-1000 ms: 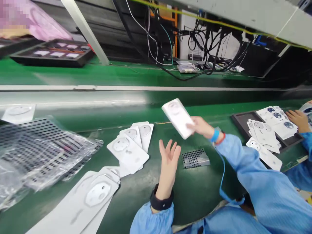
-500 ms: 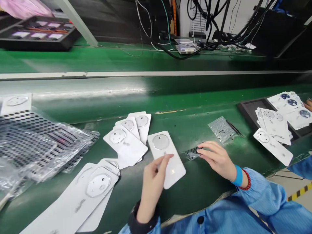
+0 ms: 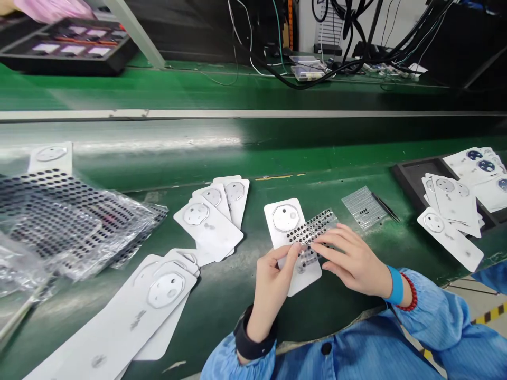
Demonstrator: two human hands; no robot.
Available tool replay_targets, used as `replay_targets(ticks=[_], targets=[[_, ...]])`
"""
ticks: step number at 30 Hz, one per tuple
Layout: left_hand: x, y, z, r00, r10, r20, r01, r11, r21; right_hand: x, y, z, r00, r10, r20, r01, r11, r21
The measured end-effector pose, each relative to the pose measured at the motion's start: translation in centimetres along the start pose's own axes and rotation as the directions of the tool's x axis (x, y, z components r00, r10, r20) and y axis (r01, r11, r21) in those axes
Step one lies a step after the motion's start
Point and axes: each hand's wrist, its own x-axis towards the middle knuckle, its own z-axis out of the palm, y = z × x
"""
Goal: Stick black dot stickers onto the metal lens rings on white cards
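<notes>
A clear sheet with rows of small black round pads [image 3: 317,224] lies tilted over a white card-shaped panel [image 3: 303,285]. My right hand [image 3: 354,261] grips the sheet's right side between thumb and fingers. At its lower left edge the thumb and forefinger of my left hand [image 3: 275,277] are pinched together; whether a single pad is between them is too small to see. Above the sheet, the panel's octagonal recess with small holes shows. To the right lie a second, partly used pad sheet [image 3: 362,206] and dark tweezers [image 3: 385,206].
Fanned white panels [image 3: 216,229] lie left of centre, and a longer stack [image 3: 130,322] nearer me. Plastic-wrapped perforated sheets [image 3: 71,227] cover the far left. A black tray [image 3: 415,179] with more panels stands right, near another person's blue sleeve [image 3: 489,277]. Cables [image 3: 356,66] hang behind.
My right hand has brought the pad sheet left and up over the white panel. My left hand has moved from the panel's face to the sheet's edge. The panel is turned slightly.
</notes>
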Motion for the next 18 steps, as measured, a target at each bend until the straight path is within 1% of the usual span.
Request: replay_targets(ticks=[2, 4, 6, 8, 11, 13, 18], targets=[[0.1, -0.1, 0.4, 1.0, 0.006, -0.001, -0.006, 1.0, -0.029, 0.8, 0.2, 0.4, 0.997, 0.067, -0.028, -0.061, 0.984, 0.167], [0.1, -0.2, 0.7, 1.0, 0.0, 0.016, 0.001, 0.998, -0.063, 1.4, 0.6, 1.2, 0.985, 0.155, -0.077, -0.129, 0.953, 0.274], [0.1, -0.4, 1.0, 0.999, -0.008, 0.036, 0.011, 0.995, -0.098, 1.8, 0.9, 2.2, 0.969, 0.224, -0.106, -0.178, 0.928, 0.326], [0.1, -0.7, 1.1, 0.999, -0.02, 0.049, 0.026, 0.99, -0.137, 2.0, 1.1, 3.1, 0.958, 0.255, -0.129, -0.196, 0.915, 0.352], [0.1, -0.9, 1.2, 0.997, -0.048, 0.059, 0.059, 0.978, -0.201, 1.9, 1.1, 3.7, 0.949, 0.268, -0.165, -0.199, 0.916, 0.347], [0.1, -0.9, 1.2, 0.995, -0.075, 0.067, 0.09, 0.962, -0.256, 1.8, 1.0, 3.9, 0.951, 0.253, -0.18, -0.187, 0.929, 0.32], [-0.2, -0.6, 1.5, 0.987, -0.152, 0.06, 0.163, 0.913, -0.374, 1.5, 0.9, 4.9, 0.968, 0.112, -0.225, -0.083, 0.988, 0.134]])
